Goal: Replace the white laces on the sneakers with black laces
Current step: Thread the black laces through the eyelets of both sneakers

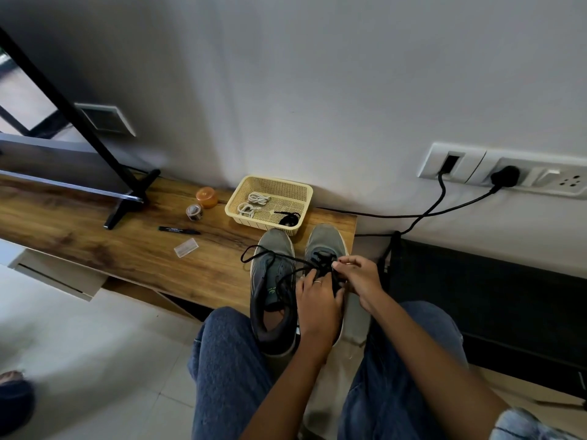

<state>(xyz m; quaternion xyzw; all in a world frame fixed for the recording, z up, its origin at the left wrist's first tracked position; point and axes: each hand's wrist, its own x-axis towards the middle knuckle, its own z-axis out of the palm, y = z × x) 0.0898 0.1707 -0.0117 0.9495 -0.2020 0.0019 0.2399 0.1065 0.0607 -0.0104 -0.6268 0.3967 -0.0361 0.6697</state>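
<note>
Fingers of our right hand (pixel 357 274) pinch the black lace (pixel 279 260) at the right sneaker (pixel 327 241); left hand (pixel 314 300) steadies it on the surface (pixel 127 246). Lacing step; next, thread lace thru next eyelet w/ care

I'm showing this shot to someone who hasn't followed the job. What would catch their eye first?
First, the two hands at the near edge of the wooden bench: the right hand pinches a black lace over the right sneaker, while the left hand steadies that shoe. Beside it stands the left sneaker, and behind both a yellow basket holds the coiled white laces.
</note>
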